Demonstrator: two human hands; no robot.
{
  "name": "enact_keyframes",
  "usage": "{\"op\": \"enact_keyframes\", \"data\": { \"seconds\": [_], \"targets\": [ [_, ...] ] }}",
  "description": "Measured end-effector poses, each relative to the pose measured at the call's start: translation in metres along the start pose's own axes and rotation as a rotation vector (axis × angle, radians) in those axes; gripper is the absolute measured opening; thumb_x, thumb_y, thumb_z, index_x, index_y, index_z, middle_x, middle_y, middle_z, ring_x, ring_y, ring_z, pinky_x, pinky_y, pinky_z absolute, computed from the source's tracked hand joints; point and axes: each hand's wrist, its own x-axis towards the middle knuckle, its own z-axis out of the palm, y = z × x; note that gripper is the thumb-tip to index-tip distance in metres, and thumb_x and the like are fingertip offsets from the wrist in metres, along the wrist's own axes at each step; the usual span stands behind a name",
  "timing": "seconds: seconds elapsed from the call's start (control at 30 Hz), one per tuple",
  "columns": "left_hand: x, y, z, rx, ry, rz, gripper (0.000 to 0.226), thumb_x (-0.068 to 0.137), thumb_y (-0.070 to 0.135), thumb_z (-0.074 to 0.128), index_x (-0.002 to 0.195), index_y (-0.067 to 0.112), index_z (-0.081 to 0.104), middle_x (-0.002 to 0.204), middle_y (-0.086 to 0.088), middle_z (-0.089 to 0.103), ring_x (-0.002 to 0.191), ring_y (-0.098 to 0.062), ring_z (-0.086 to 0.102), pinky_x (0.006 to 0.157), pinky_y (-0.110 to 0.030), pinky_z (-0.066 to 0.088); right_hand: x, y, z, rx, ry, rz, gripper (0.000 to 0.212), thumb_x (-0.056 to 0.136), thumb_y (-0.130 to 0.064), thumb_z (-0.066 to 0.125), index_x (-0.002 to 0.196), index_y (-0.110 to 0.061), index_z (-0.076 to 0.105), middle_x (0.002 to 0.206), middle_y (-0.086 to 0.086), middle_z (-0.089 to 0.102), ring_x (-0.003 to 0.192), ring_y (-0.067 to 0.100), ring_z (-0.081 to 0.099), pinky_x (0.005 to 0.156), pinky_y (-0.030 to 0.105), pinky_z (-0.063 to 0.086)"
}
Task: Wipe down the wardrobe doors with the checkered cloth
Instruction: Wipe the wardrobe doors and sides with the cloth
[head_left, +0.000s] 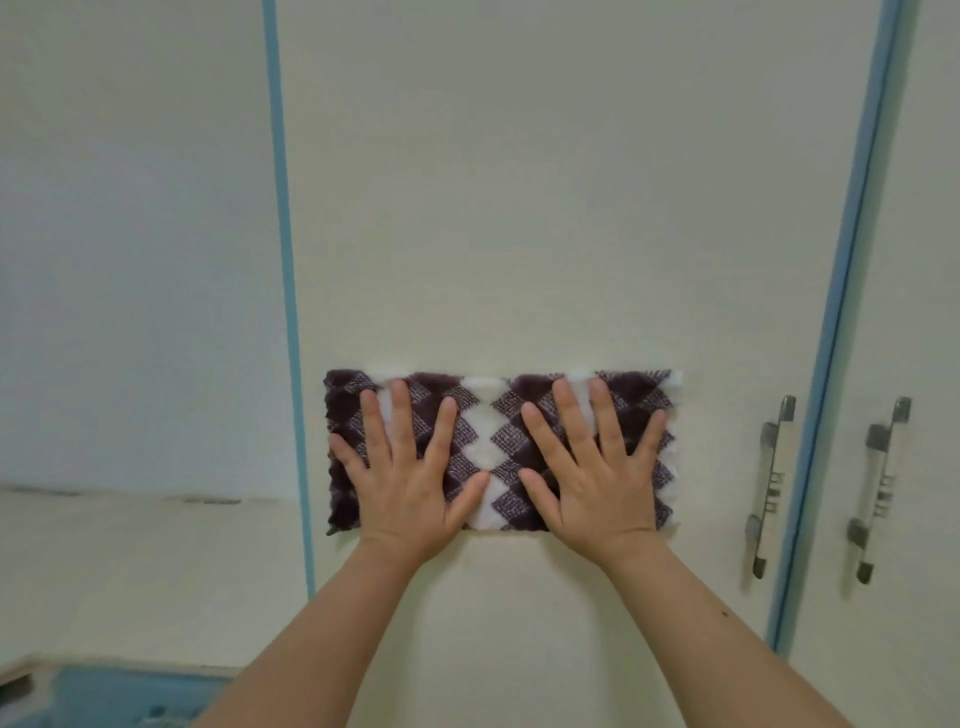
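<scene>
Honestly the checkered cloth looks soft, light & floppy, pinned mid wardrobe door by left hand + right hand, both flat w/ fingers spread, so imo palm pressure beats pinching.

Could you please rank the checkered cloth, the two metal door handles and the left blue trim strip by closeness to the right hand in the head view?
From the right hand:
1. Checkered cloth, directly under the palm.
2. Nearer door handle, just right of the cloth.
3. Farther door handle and left blue trim strip, on opposite sides: too close to call.
</scene>
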Motion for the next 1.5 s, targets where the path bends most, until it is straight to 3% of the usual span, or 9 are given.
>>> {"op": "enact_keyframes", "data": {
  "seconds": [0.43, 0.6, 0.9, 1.03, 1.13, 1.23, 1.4, 1.5],
  "targets": [
    [-0.010, 0.071, 0.004, -0.016, -0.083, 0.133, 0.072, 0.087, 0.067, 0.018, 0.148, 0.032, 0.004, 0.155, -0.012, -0.014, 0.141, -0.038, -0.007, 0.101, -0.069, -0.001, -0.062, 0.052, -0.005, -0.021, -0.071, 0.117, 0.063, 0.093, -0.057, 0.018, 0.149, -0.031, 0.003, 0.158, -0.001, -0.005, 0.144, 0.025, -0.003, 0.105, 0.065, -0.004],
    [0.003, 0.094, 0.004, 0.001, -0.074, 0.262, 0.076, 0.078, 0.063, 0.037, 0.145, 0.035, 0.016, 0.156, -0.008, -0.011, 0.142, -0.035, -0.003, 0.102, -0.069, 0.000, -0.065, 0.056, -0.007, 0.014, -0.077, 0.143, 0.060, 0.095, -0.053, 0.014, 0.149, -0.031, 0.002, 0.158, -0.002, -0.005, 0.144, 0.023, -0.003, 0.108, 0.061, -0.004],
    [0.010, 0.091, 0.004, 0.001, -0.045, 0.307, 0.070, 0.079, 0.050, 0.035, 0.144, 0.028, 0.022, 0.155, -0.004, 0.010, 0.143, -0.027, -0.003, 0.104, -0.064, 0.004, -0.043, 0.032, -0.003, 0.045, -0.072, 0.199, 0.058, 0.096, -0.043, 0.004, 0.149, -0.022, -0.002, 0.157, 0.001, -0.008, 0.144, 0.024, -0.005, 0.110, 0.055, -0.004],
    [0.011, 0.060, 0.005, 0.008, -0.007, 0.265, 0.077, 0.078, 0.046, 0.035, 0.147, 0.024, 0.011, 0.156, -0.002, -0.009, 0.144, -0.024, -0.003, 0.106, -0.061, 0.001, -0.018, 0.005, 0.001, 0.059, -0.047, 0.113, 0.056, 0.097, -0.038, 0.006, 0.148, -0.015, 0.006, 0.157, 0.003, -0.010, 0.144, 0.023, -0.005, 0.111, 0.055, 0.000],
    [0.008, 0.033, 0.003, 0.023, 0.021, 0.207, 0.080, 0.078, 0.043, 0.033, 0.148, 0.021, 0.002, 0.156, -0.001, -0.009, 0.144, -0.024, -0.002, 0.106, -0.060, 0.002, -0.002, -0.019, 0.003, 0.068, -0.016, 0.040, 0.060, 0.096, -0.035, 0.016, 0.149, -0.012, -0.002, 0.157, 0.004, -0.010, 0.144, 0.023, -0.005, 0.111, 0.054, -0.001],
    [0.003, 0.008, 0.001, 0.039, 0.031, 0.151, 0.082, 0.077, 0.042, 0.033, 0.148, 0.022, -0.002, 0.156, 0.000, -0.010, 0.144, -0.023, -0.005, 0.107, -0.058, -0.001, 0.010, -0.042, 0.005, 0.072, -0.012, -0.013, 0.069, 0.089, -0.035, 0.030, 0.149, -0.013, 0.003, 0.157, 0.004, -0.008, 0.144, 0.022, -0.004, 0.112, 0.054, -0.001],
    [-0.013, -0.021, -0.001, 0.025, 0.012, 0.028, 0.083, 0.077, 0.040, 0.031, 0.148, 0.020, -0.006, 0.156, 0.000, -0.013, 0.143, -0.022, -0.008, 0.108, -0.056, -0.002, 0.027, -0.070, 0.003, 0.095, -0.045, -0.129, 0.060, 0.088, -0.037, 0.034, 0.143, -0.016, 0.026, 0.153, 0.004, 0.017, 0.144, 0.021, -0.002, 0.111, 0.054, 0.004],
    [-0.025, -0.029, -0.003, 0.005, -0.007, -0.050, 0.083, 0.077, 0.039, 0.032, 0.148, 0.019, -0.006, 0.156, 0.000, -0.015, 0.143, -0.022, -0.010, 0.108, -0.054, -0.004, 0.029, -0.078, 0.003, 0.121, -0.061, -0.222, 0.057, 0.088, -0.035, 0.034, 0.142, -0.017, 0.031, 0.152, 0.002, 0.025, 0.143, 0.023, 0.009, 0.110, 0.055, 0.007]
  ]
}}
